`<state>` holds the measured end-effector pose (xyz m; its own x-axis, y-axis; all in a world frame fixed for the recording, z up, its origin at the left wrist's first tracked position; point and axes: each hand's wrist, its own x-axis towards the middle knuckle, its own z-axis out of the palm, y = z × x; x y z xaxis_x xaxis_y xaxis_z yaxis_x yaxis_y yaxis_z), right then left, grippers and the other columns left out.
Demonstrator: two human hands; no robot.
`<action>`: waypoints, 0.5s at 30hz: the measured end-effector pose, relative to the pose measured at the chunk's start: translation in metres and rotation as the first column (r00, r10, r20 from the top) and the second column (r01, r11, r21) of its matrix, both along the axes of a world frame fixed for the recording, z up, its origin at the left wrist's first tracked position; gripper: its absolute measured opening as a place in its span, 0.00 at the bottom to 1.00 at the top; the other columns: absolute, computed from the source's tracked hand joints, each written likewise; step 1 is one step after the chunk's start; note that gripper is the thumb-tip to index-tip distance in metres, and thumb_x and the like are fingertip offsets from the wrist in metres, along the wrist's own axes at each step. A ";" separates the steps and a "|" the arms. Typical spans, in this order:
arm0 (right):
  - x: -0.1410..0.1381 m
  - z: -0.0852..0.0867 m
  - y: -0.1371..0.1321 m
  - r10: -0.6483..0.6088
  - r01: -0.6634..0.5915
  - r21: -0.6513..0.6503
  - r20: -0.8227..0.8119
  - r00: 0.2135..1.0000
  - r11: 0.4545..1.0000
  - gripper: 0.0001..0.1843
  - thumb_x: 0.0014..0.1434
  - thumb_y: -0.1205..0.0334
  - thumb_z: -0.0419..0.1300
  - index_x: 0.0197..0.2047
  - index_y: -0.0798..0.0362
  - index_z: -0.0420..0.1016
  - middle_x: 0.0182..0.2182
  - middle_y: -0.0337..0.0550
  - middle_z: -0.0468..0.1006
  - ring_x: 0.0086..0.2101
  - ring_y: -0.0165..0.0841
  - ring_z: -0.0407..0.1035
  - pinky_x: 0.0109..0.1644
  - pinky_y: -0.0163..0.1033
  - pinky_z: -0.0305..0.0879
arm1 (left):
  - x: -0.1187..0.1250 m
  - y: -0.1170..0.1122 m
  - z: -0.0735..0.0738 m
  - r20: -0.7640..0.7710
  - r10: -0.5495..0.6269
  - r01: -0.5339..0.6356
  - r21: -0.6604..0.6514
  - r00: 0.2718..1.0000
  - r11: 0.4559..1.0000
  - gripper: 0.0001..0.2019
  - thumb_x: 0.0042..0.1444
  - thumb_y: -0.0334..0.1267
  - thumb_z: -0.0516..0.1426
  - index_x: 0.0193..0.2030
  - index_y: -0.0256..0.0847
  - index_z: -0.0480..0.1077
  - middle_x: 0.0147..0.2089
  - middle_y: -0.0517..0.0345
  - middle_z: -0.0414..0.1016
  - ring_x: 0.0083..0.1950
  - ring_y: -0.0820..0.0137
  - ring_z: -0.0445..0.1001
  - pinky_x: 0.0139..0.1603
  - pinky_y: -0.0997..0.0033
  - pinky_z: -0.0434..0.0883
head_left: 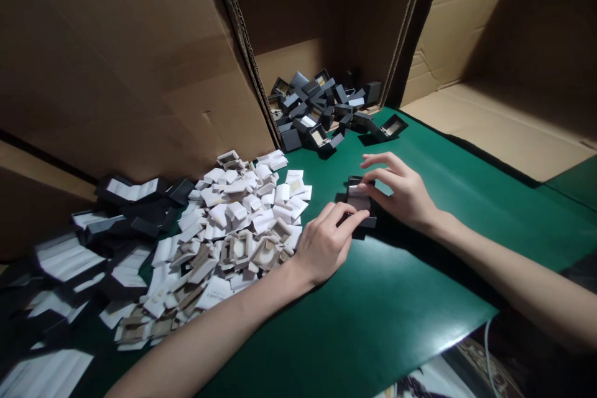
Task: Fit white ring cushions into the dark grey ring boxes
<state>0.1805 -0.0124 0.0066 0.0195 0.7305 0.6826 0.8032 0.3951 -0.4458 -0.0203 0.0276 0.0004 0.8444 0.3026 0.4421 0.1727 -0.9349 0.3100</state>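
A small black box [372,222] with a pale, whitish insert [359,201] in it rests on the green tabletop, between my hands. My left hand [327,241] has its fingers curled together, with the tips on the near part of the box. From the other side my right hand [398,191] reaches over the far end. Its thumb and a finger come close together at the insert, while other fingers stretch out above. Whether the insert itself is pinched is hard to see.
White card inserts [252,199] lie in a large heap left of my hands. Dark boxes [319,106] are piled at a cardboard carton's opening. Black trays with white linings [133,189] sit far left. Another open carton [504,118] stands right. The table's front edge [448,346] is nearby.
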 end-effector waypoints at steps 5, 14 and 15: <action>-0.002 -0.006 0.002 -0.004 -0.020 -0.158 -0.149 0.989 0.987 0.10 0.61 0.63 0.55 0.46 0.51 0.69 0.46 0.51 0.73 0.46 0.40 0.71 0.46 0.47 0.72 | -0.001 0.000 0.001 -0.011 -0.009 0.009 -0.008 1.000 1.000 0.23 0.56 0.21 0.48 0.58 0.40 0.63 0.49 0.52 0.69 0.48 0.67 0.68 0.47 0.65 0.74; -0.004 -0.012 0.005 -0.053 -0.054 -0.358 -0.284 0.957 0.932 0.11 0.60 0.63 0.54 0.43 0.53 0.75 0.40 0.44 0.80 0.40 0.37 0.75 0.44 0.42 0.71 | -0.001 -0.001 0.001 -0.016 -0.036 0.036 0.019 0.999 0.999 0.23 0.57 0.22 0.48 0.58 0.40 0.63 0.49 0.52 0.69 0.47 0.66 0.67 0.47 0.65 0.73; -0.004 -0.011 0.005 -0.052 -0.060 -0.355 -0.297 0.953 0.933 0.11 0.60 0.63 0.54 0.43 0.53 0.76 0.40 0.44 0.80 0.39 0.36 0.75 0.44 0.42 0.71 | -0.001 -0.002 0.001 -0.019 -0.042 0.042 0.027 0.999 0.999 0.23 0.57 0.22 0.48 0.58 0.40 0.63 0.49 0.52 0.69 0.47 0.66 0.68 0.46 0.65 0.73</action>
<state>0.1766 -0.0070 -0.0048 0.1763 0.9238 0.3397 0.6104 0.1681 -0.7740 -0.0208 0.0260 0.0011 0.8642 0.2547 0.4339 0.1387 -0.9496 0.2811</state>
